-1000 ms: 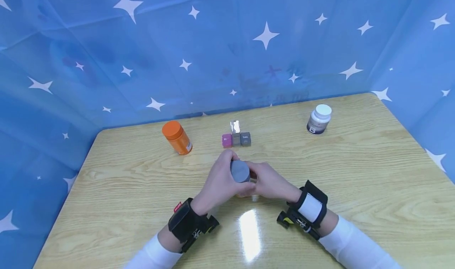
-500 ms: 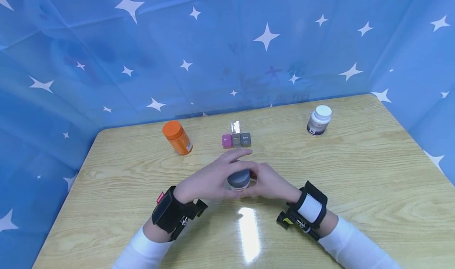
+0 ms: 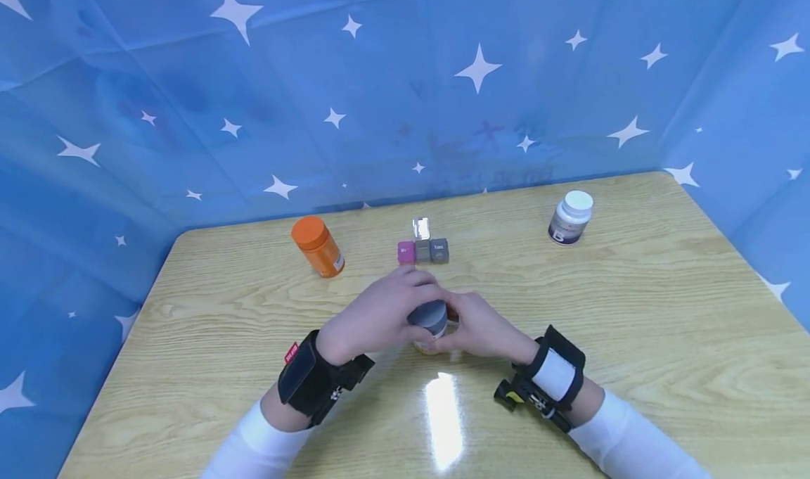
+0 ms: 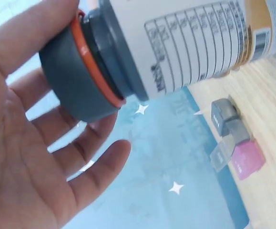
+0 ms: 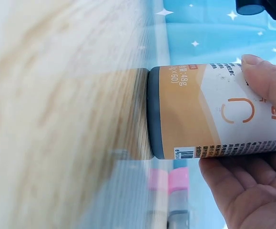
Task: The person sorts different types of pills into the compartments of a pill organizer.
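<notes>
Left hand [image 3: 387, 315]: fingers curled part-way, the cap held between thumb and fingertips.
Cap [image 4: 73, 78]: dark, with an orange ring [image 4: 94, 64] at its rim; below it the dark neck shows. Whether the cap is seated or loosened, cannot tell.
Right hand [image 3: 486, 330]: thumb on one side, fingers on the other, closed about the body of the labelled bottle.
Labelled bottle [image 5: 199, 112]: white and orange, upright, base on the table [image 3: 633, 289], between the hands at the near middle. Presumably the right hand steadies it so that the left can turn or lift the cap.
Pill case: three compartments just beyond the hands, pink [image 3: 406, 252], grey [image 3: 422, 251] and grey [image 3: 439, 250]; clear lid [image 3: 420, 228] raised on the middle one, perhaps to leave it accessible.
Orange bottle [image 3: 319, 248]: far left, capped.
White bottle [image 3: 571, 217]: far right, capped; both apparently set aside from the working area.
Changes from half a second ago: the left hand's raised, spread finger has come in with the others over the cap; right hand, pill case and outer bottles practically unchanged.
</notes>
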`<action>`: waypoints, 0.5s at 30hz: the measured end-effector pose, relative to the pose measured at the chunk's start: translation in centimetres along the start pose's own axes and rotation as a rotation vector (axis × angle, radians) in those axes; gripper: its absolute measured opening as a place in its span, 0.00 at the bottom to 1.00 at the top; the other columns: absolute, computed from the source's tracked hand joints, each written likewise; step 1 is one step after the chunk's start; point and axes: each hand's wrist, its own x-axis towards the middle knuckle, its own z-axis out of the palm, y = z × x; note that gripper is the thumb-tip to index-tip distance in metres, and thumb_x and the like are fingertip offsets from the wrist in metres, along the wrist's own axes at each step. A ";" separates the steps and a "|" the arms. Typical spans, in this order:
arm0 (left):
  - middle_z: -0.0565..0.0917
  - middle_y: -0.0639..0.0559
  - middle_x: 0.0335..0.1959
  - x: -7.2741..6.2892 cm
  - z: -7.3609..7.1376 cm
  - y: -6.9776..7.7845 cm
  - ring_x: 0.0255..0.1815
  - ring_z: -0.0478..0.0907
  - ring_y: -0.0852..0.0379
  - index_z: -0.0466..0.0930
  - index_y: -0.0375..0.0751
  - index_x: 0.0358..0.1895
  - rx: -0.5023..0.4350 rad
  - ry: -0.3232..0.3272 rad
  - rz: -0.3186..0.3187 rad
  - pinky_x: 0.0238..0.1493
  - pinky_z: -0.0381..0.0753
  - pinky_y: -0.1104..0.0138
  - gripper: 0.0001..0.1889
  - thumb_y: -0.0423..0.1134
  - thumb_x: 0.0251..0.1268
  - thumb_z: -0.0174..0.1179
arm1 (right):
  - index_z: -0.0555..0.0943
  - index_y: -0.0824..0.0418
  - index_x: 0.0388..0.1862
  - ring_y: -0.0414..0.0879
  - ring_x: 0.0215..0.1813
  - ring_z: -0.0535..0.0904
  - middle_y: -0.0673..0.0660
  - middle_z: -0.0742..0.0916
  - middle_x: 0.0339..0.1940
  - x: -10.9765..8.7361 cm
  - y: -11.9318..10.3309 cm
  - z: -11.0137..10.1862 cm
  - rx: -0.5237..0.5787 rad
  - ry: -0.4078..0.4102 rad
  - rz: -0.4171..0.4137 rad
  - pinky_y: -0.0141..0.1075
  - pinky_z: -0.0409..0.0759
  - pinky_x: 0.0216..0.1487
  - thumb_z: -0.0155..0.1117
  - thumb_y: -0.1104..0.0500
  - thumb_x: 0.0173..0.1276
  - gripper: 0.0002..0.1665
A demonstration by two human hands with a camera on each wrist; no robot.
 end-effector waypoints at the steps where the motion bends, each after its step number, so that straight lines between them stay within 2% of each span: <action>1: 0.78 0.52 0.48 0.0 0.1 0.0 0.49 0.71 0.56 0.77 0.50 0.54 -0.001 0.009 -0.027 0.46 0.76 0.65 0.24 0.43 0.50 0.69 | 0.72 0.58 0.58 0.46 0.52 0.80 0.54 0.83 0.51 0.0 0.0 0.0 0.000 -0.003 0.004 0.35 0.79 0.52 0.73 0.50 0.50 0.36; 4: 0.76 0.51 0.48 -0.4 0.3 -0.2 0.45 0.72 0.56 0.75 0.50 0.55 -0.023 0.084 -0.086 0.42 0.76 0.65 0.24 0.47 0.54 0.66 | 0.73 0.59 0.57 0.46 0.52 0.80 0.54 0.83 0.51 0.1 -0.2 0.0 0.002 -0.012 0.008 0.36 0.78 0.52 0.73 0.50 0.51 0.35; 7: 0.76 0.49 0.49 -0.9 0.3 -0.7 0.42 0.72 0.56 0.75 0.47 0.56 -0.156 0.218 -0.156 0.38 0.77 0.65 0.23 0.46 0.56 0.64 | 0.73 0.58 0.56 0.45 0.52 0.80 0.53 0.84 0.50 0.1 -0.3 0.0 -0.004 -0.007 0.016 0.36 0.78 0.52 0.73 0.50 0.50 0.35; 9: 0.76 0.47 0.48 -1.4 0.2 -1.3 0.42 0.74 0.54 0.74 0.44 0.55 -0.315 0.310 -0.213 0.38 0.78 0.64 0.23 0.43 0.55 0.65 | 0.74 0.58 0.57 0.45 0.52 0.80 0.52 0.84 0.49 0.1 -0.3 0.0 -0.010 0.004 0.014 0.37 0.78 0.53 0.74 0.51 0.48 0.36; 11: 0.75 0.46 0.48 -2.0 -0.1 -1.9 0.42 0.74 0.53 0.72 0.42 0.55 -0.522 0.367 -0.288 0.40 0.79 0.65 0.23 0.39 0.55 0.65 | 0.74 0.58 0.57 0.45 0.52 0.80 0.52 0.84 0.49 0.1 -0.3 0.0 -0.010 0.013 0.013 0.39 0.77 0.54 0.76 0.52 0.47 0.37; 13: 0.74 0.46 0.50 -2.8 -0.3 -2.7 0.45 0.75 0.52 0.69 0.40 0.56 -0.711 0.392 -0.367 0.42 0.79 0.67 0.25 0.35 0.54 0.65 | 0.74 0.58 0.57 0.46 0.53 0.80 0.52 0.84 0.50 0.1 -0.3 0.0 -0.015 0.019 0.008 0.39 0.77 0.54 0.76 0.53 0.46 0.37; 15: 0.71 0.46 0.54 -3.7 -0.4 -3.6 0.46 0.74 0.52 0.66 0.41 0.59 -0.836 0.391 -0.440 0.44 0.78 0.70 0.28 0.32 0.53 0.65 | 0.74 0.58 0.56 0.46 0.52 0.80 0.52 0.84 0.50 0.2 -0.2 0.0 -0.014 0.021 0.008 0.39 0.78 0.54 0.76 0.53 0.45 0.37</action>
